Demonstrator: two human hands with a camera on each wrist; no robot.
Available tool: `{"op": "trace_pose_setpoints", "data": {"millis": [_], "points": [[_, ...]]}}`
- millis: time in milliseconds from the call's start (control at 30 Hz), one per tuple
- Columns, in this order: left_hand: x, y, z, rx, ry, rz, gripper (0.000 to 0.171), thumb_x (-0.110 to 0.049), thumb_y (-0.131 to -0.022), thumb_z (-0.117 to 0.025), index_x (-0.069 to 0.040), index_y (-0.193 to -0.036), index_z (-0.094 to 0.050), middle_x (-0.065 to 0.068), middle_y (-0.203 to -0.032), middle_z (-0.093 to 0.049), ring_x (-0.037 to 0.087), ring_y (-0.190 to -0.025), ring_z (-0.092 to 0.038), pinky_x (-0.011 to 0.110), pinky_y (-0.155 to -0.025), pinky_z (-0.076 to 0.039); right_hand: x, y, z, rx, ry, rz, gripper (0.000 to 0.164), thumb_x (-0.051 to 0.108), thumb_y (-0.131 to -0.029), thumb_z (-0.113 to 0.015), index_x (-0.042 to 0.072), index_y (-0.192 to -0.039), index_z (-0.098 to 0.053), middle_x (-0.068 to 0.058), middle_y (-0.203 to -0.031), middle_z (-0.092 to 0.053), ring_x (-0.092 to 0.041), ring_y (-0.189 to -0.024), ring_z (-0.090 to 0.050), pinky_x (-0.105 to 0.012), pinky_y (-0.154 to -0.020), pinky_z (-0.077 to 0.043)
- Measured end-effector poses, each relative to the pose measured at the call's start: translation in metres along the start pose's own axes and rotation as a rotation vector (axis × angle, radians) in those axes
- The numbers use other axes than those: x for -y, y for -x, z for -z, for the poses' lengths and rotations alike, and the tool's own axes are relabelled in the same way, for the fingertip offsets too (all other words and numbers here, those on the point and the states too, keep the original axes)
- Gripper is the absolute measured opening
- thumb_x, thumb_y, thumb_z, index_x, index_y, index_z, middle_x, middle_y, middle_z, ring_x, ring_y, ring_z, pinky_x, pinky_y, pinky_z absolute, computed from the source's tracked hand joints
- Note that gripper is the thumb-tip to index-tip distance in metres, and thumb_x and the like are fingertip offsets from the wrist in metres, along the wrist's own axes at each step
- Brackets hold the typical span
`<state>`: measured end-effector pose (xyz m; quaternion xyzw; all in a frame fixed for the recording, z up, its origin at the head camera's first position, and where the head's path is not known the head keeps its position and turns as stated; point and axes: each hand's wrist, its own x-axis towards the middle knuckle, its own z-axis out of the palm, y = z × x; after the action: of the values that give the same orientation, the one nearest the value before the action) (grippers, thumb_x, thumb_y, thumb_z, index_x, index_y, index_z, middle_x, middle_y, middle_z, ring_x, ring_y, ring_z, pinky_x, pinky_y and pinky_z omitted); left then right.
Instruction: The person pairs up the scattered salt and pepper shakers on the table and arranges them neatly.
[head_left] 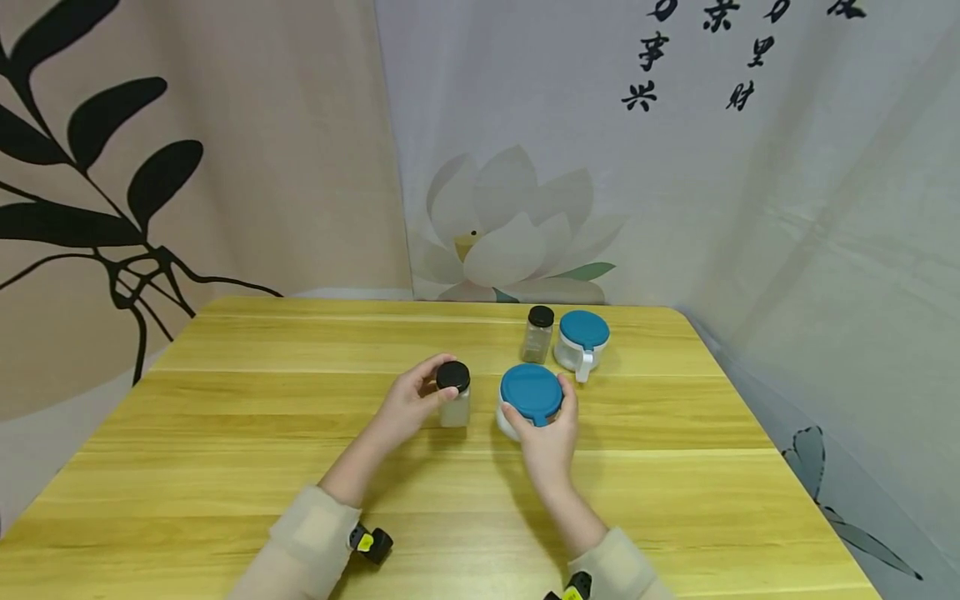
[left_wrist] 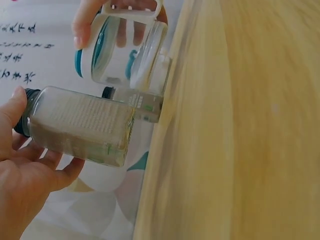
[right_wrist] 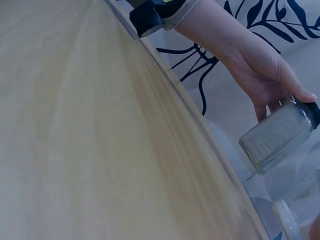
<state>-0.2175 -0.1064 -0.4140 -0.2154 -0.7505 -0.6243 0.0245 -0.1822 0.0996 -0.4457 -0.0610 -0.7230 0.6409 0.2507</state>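
Observation:
My left hand (head_left: pixel 412 403) grips a square glass spice jar (head_left: pixel 455 410) by its black lid. In the left wrist view the spice jar (left_wrist: pixel 82 127) shows a printed side and brownish contents, thumb on one side of the lid and fingers on the other. Just to the right, my right hand (head_left: pixel 551 437) holds a glass seasoning pot (head_left: pixel 531 396) with a blue lid, thumb and fingers on opposite sides of the lid. The pot (left_wrist: pixel 127 55) has a pale handle, and a small blue piece shows through its glass. Both containers stay upright, a short gap apart.
Behind the right hand stand a second black-lidded spice jar (head_left: pixel 537 337) and a second blue-lidded pot (head_left: pixel 581 343) with a white handle. They are on a wooden table (head_left: pixel 247 400). Curtains with printed leaves, a lotus and characters hang beyond its back edge.

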Motion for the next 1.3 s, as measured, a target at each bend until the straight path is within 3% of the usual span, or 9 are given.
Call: {"op": "trace_pose_setpoints", "data": {"millis": [333, 500, 700, 900, 1300], "points": [[0.000, 0.008, 0.011, 0.009, 0.027, -0.003, 0.047, -0.002, -0.091, -0.064, 0.002, -0.135, -0.049, 0.021, -0.121, -0.059, 0.033, -0.107, -0.058, 0.029, -0.085, -0.049, 0.005, 0.007, -0.009, -0.004, -0.011, -0.015, 0.090, 0.017, -0.071, -0.087, 0.003, -0.143, -0.034, -0.017, -0.139, -0.042, -0.036, -0.123, -0.042, -0.056, -0.099, -0.033], [0.001, 0.010, 0.017, 0.001, 0.004, -0.010, 0.046, -0.003, -0.091, -0.064, 0.003, -0.134, -0.049, 0.020, -0.120, -0.060, 0.029, -0.108, -0.057, 0.037, -0.093, -0.045, 0.008, 0.011, -0.015, -0.004, -0.012, -0.013, 0.090, 0.018, -0.071, -0.087, 0.004, -0.143, -0.035, -0.017, -0.139, -0.042, -0.036, -0.124, -0.042, -0.056, -0.100, -0.033], [0.000, 0.015, 0.025, -0.007, 0.007, 0.024, 0.047, -0.004, -0.091, -0.065, 0.003, -0.134, -0.049, 0.020, -0.120, -0.060, 0.031, -0.107, -0.058, 0.036, -0.091, -0.047, 0.007, 0.014, -0.022, -0.002, -0.018, -0.022, 0.091, 0.019, -0.071, -0.087, 0.003, -0.143, -0.034, -0.016, -0.140, -0.041, -0.036, -0.125, -0.041, -0.057, -0.100, -0.032], [0.003, 0.018, 0.032, -0.016, -0.008, 0.033, 0.049, -0.005, -0.090, -0.065, 0.004, -0.135, -0.048, 0.020, -0.118, -0.060, 0.030, -0.108, -0.057, 0.049, -0.098, -0.040, 0.008, 0.019, -0.029, -0.010, -0.016, -0.024, 0.091, 0.020, -0.070, -0.087, 0.005, -0.144, -0.034, -0.016, -0.140, -0.041, -0.036, -0.125, -0.041, -0.058, -0.099, -0.032], [0.007, 0.023, 0.050, -0.020, -0.043, 0.038, 0.048, -0.003, -0.090, -0.065, 0.005, -0.135, -0.048, 0.023, -0.120, -0.059, 0.031, -0.110, -0.056, 0.048, -0.099, -0.039, 0.012, 0.028, -0.041, -0.012, -0.016, -0.005, 0.091, 0.021, -0.069, -0.088, 0.006, -0.142, -0.036, -0.015, -0.138, -0.042, -0.036, -0.124, -0.042, -0.058, -0.099, -0.032]]}}
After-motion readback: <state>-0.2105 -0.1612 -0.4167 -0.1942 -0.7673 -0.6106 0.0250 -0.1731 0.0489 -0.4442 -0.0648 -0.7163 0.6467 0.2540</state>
